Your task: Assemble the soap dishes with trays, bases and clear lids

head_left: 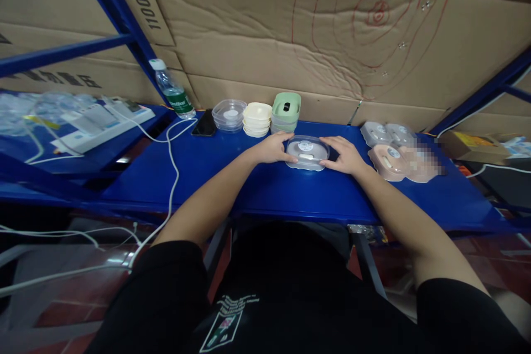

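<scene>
A clear-lidded plastic container (307, 150) with a round label on top rests on the blue table in front of me. My left hand (274, 148) grips its left end, thumb at the near side and fingers at the far side. Its right end is held the same way by my right hand (343, 155). Beyond my left hand stand a stack of green containers (286, 109), a stack of cream bowls (256, 119) and a stack of clear lids (229, 115). To the right of my right hand sit several lidded containers (388, 162), some pinkish, some grey.
A green-labelled water bottle (177, 94) and a black phone (204, 123) are at the back left of the blue table (199, 168). A white cable (176, 177) crosses its left part. Cardboard (249, 27) walls the back, and blue frame posts (145, 44) flank it. A small box (475, 146) lies far right.
</scene>
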Tool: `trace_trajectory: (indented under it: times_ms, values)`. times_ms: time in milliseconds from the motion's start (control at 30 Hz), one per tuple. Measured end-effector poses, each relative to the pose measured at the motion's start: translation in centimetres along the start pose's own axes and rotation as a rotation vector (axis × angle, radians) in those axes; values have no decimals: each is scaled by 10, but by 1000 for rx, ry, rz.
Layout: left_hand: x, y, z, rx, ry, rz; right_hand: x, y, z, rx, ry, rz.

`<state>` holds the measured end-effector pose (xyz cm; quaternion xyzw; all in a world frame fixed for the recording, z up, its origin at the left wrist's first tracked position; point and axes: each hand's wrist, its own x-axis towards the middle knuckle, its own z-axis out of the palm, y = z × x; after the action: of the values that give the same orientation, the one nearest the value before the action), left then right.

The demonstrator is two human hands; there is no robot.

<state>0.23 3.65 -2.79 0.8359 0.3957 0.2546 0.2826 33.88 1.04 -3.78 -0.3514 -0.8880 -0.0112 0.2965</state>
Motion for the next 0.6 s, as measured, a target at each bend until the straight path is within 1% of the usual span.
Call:
trace_trajectory:
  times_ms: [233, 433, 600]
  values:
    - [-5, 10, -3, -67, -78, -89, -2, 3, 1, -15, -45, 12]
    - [-10, 20, -10, 85, -92, -54, -3, 4, 2, -5, -52, 7]
    - [-12, 23, -13, 166, -102, -36, -3, 3, 1, -6, -76, 7]
